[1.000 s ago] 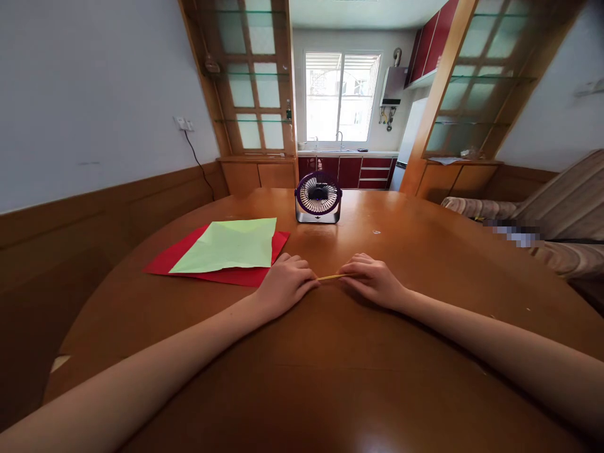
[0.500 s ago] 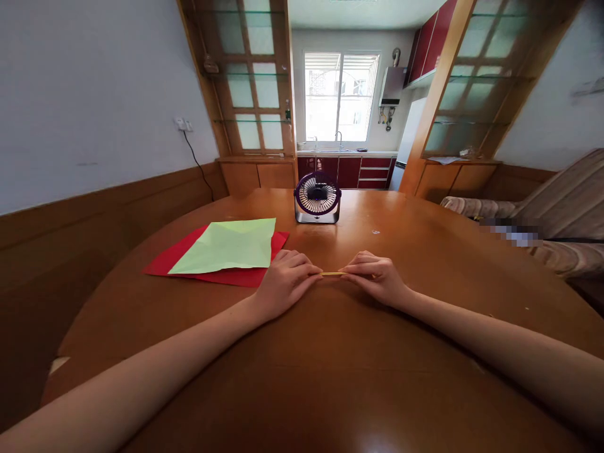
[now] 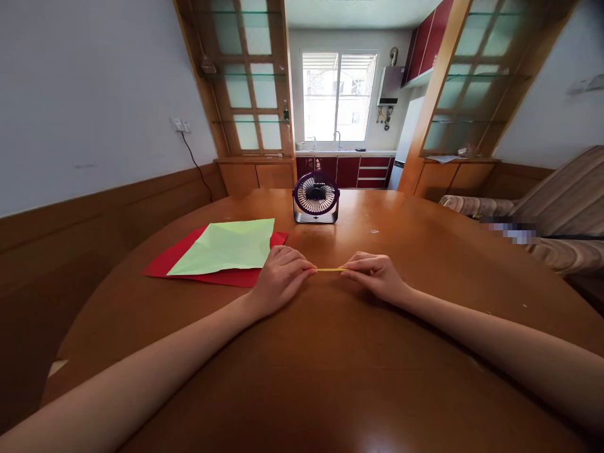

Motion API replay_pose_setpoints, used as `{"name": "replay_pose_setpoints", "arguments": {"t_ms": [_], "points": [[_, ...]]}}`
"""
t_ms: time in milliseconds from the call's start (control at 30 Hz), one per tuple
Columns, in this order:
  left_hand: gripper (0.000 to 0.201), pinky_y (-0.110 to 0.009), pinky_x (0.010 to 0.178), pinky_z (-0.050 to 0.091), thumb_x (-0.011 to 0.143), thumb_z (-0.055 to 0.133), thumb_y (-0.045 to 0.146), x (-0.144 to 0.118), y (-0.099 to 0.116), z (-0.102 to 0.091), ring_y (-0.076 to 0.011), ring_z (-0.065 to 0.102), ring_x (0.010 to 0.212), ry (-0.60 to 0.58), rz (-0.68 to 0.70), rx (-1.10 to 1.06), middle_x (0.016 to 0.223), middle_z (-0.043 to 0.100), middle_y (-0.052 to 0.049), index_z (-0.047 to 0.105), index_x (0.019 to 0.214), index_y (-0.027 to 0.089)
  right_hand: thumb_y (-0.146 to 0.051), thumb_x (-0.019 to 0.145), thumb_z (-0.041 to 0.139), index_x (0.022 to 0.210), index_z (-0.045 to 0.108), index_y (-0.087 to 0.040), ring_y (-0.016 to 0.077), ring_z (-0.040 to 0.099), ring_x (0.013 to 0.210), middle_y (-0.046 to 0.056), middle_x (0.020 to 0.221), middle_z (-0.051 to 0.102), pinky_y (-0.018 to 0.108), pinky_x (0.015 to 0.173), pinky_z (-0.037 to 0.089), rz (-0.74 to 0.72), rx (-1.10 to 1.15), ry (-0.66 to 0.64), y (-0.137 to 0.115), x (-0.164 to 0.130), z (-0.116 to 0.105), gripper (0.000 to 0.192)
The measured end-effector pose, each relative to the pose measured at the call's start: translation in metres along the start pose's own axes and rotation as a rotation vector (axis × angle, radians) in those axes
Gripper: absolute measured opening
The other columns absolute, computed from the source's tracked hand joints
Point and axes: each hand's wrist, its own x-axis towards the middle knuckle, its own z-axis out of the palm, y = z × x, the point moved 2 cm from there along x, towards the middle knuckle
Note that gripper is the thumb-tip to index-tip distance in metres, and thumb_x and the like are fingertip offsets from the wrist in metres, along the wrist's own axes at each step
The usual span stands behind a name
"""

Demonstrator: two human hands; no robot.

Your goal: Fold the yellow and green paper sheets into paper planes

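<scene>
A thin yellow strip [image 3: 329, 270] stretches straight and nearly level over the near middle of the desk [image 3: 340, 377], in the gap between the left hand [image 3: 285, 277] and the right hand [image 3: 376, 275]. Both are clamped on it, each pinching one end between thumb and fingers, and they stand a little apart. Only the short middle length shows; the ends vanish inside the grips, so its full length cannot be told, nor whether it is one strand or a doubled loop. Whether it touches the wood is also unclear. The left forearm [image 3: 165, 358] and right forearm [image 3: 495, 333] run out of the picture at the lower corners. Just beside the left hand lies a light green sheet [image 3: 224, 245], resting on a red sheet [image 3: 177, 261] that it mostly covers; the hand hides part of their near right corner. Beyond the strip, toward the far edge, a purple fan [image 3: 316, 194] stands upright on its stand. To its right is a small pale speck [image 3: 374, 231], too tiny to identify. At the right, a striped seat [image 3: 557, 195] is cut off by the frame, and a pixelated patch [image 3: 514, 231] masks whatever is on it. The window [image 3: 336, 94] behind is washed out by glare.
</scene>
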Motion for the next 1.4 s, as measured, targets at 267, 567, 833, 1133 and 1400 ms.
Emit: {"name": "replay_pose_setpoints", "arguments": {"t_ms": [267, 567, 833, 1133, 1400], "points": [[0.020, -0.034, 0.081, 0.038, 0.095, 0.047, 0.023, 0.000, 0.002, 0.001, -0.0171, 0.055, 0.078, 0.001, 0.004, 0.031, 0.076, 0.063, -0.003, 0.059, 0.079, 0.018, -0.035, 0.085, 0.068, 0.090, 0.078, -0.020, 0.0144, 0.062, 0.071, 0.005, 0.079, 0.069, 0.026, 0.061, 0.050, 0.047, 0.016, -0.020, 0.003, 0.000, 0.000, 0.019], [0.022, -0.036, 0.084, 0.038, 0.096, 0.052, 0.035, 0.000, 0.006, 0.007, -0.0172, 0.058, 0.081, -0.083, 0.075, -0.003, 0.086, 0.069, -0.004, 0.067, 0.096, 0.019, -0.027, 0.090, 0.062, 0.097, 0.076, -0.020, 0.0146, 0.062, 0.072, 0.006, 0.081, 0.073, 0.028, 0.064, 0.051, -0.107, -0.051, -0.120, -0.005, 0.001, 0.003, 0.017], [0.022, -0.035, 0.078, 0.038, 0.094, 0.052, 0.023, 0.001, 0.017, 0.008, -0.0165, 0.054, 0.073, -0.019, 0.138, 0.017, 0.068, 0.064, -0.002, 0.069, 0.081, 0.019, -0.025, 0.088, 0.065, 0.094, 0.075, -0.019, 0.0144, 0.062, 0.071, 0.006, 0.081, 0.072, 0.027, 0.061, 0.051, -0.141, -0.078, -0.095, -0.009, 0.001, 0.005, 0.013], [0.019, -0.034, 0.078, 0.039, 0.092, 0.057, 0.027, -0.001, 0.013, 0.015, -0.0151, 0.055, 0.072, -0.034, 0.047, -0.036, 0.073, 0.066, -0.002, 0.068, 0.078, 0.018, -0.022, 0.091, 0.059, 0.083, 0.068, -0.016, 0.0135, 0.056, 0.067, 0.005, 0.073, 0.063, 0.026, 0.060, 0.046, -0.229, -0.225, -0.013, -0.010, -0.001, 0.005, 0.014], [0.018, -0.035, 0.078, 0.040, 0.092, 0.055, 0.022, 0.002, 0.020, 0.014, -0.0159, 0.057, 0.074, -0.039, 0.087, -0.063, 0.073, 0.067, -0.002, 0.070, 0.084, 0.019, -0.022, 0.091, 0.059, 0.088, 0.067, -0.018, 0.0133, 0.056, 0.067, 0.005, 0.076, 0.065, 0.025, 0.058, 0.047, -0.278, -0.225, -0.056, -0.015, -0.002, 0.007, 0.010]]}}
